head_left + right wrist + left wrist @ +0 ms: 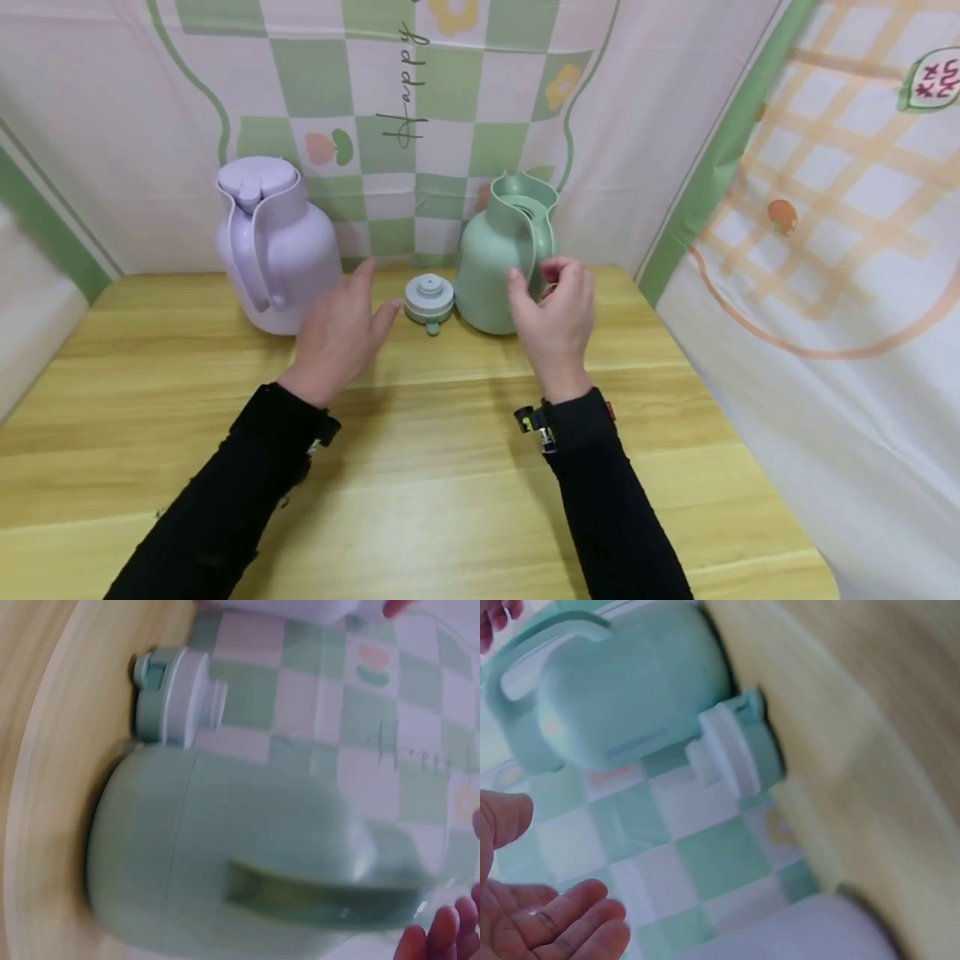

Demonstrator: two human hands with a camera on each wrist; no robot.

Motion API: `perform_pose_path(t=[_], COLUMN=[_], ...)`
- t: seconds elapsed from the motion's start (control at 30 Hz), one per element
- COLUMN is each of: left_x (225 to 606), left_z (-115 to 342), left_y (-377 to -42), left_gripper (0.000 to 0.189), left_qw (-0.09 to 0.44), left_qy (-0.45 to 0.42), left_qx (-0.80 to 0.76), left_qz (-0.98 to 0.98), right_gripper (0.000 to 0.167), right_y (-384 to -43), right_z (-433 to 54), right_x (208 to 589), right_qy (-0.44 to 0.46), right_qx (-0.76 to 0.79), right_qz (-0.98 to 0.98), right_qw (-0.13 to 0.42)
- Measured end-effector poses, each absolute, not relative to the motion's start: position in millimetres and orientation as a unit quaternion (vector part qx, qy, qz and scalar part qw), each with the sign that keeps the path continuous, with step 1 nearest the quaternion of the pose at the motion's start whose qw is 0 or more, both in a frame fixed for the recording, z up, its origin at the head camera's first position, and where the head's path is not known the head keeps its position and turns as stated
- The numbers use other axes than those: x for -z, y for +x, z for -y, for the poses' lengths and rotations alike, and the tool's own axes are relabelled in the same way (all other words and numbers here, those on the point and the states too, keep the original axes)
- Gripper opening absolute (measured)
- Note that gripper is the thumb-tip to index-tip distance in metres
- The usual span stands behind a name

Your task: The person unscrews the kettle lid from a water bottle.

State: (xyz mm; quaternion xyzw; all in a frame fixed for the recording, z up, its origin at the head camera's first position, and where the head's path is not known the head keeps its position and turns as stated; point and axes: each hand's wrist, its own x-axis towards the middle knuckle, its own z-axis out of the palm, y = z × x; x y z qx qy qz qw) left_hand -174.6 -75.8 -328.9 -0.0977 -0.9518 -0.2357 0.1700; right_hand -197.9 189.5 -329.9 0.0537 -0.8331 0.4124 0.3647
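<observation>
A green vacuum jug (486, 262) stands upright at the back of the table, its mouth uncovered. Beside its handle (330, 904) is my right hand (558, 325), thumb apart from loosely bent fingers, nothing held. In the right wrist view those fingertips (444, 930) show close to the handle's upper end. My left hand (337, 333) hovers in front of a lilac jug (296, 242), partly covering it, with thumb and fingers spread. Between the jugs a jug lid (429, 298) lies upside down, its pale inner side up and its green tab toward me.
The lilac jug wears its own lid (257, 177). Right behind both jugs hangs a checked cloth (382, 192), with more patterned cloth (817, 217) along the right side. Both stand on a wooden table (420, 500) whose right edge slants toward me.
</observation>
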Motion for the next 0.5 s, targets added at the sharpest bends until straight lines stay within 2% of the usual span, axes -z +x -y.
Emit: perform_pose_path(t=[0.1,0.2,0.37,0.5], left_x=[327,328,334,342], left_z=[84,91,99,104], left_y=[-167,-162,-155,-151], left_gripper=[0.076,0.082,0.093,0.096], left_qw=[0.221,0.24,0.201,0.179], left_qy=[-0.126,-0.145,-0.141,-0.135], left_qx=[0.183,0.121,0.062,0.061], left_qz=[0.949,0.952,0.967,0.973], right_gripper=[0.043,0.047,0.06,0.073], right_y=[-192,-188,-184,-183], right_z=[-177,-164,-146,-135], right_x=[332,338,350,359], right_qy=[0.108,0.157,0.218,0.231], right_qx=[-0.368,-0.317,-0.237,-0.182], right_qz=[0.852,0.869,0.893,0.918], right_qw=[0.358,0.345,0.313,0.265])
